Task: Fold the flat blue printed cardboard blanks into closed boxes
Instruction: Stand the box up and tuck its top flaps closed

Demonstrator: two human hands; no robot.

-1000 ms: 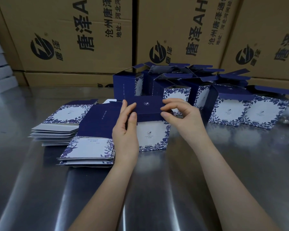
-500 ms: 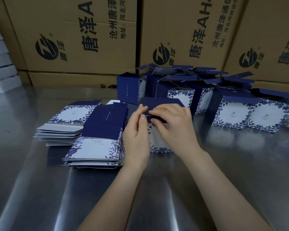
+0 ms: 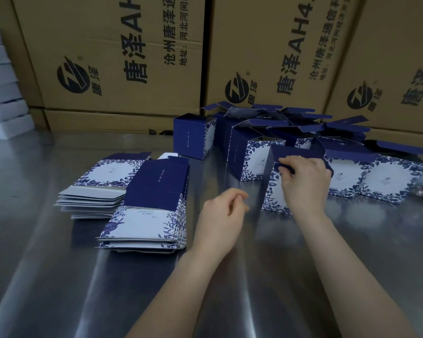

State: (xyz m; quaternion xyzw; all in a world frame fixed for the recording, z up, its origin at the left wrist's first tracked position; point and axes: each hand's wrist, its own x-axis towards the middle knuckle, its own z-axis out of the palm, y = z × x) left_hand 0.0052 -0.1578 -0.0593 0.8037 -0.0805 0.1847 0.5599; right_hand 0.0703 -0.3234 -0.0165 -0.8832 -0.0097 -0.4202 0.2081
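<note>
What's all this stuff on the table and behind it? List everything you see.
held box: one, navy with white floral front, centre-right of table.
flat blanks: two stacks, navy and white, left of table.
upright boxes: several with lids open, navy and white, at the back and right; overlap hides the count.
shipping cartons: at least three, brown with black print, behind the table.
stacked slabs: several, white, far left.
table: one, grey steel.
left hand: loosely curled, empty, beside the blanks.
right hand: grips the held box's navy top flap.
</note>
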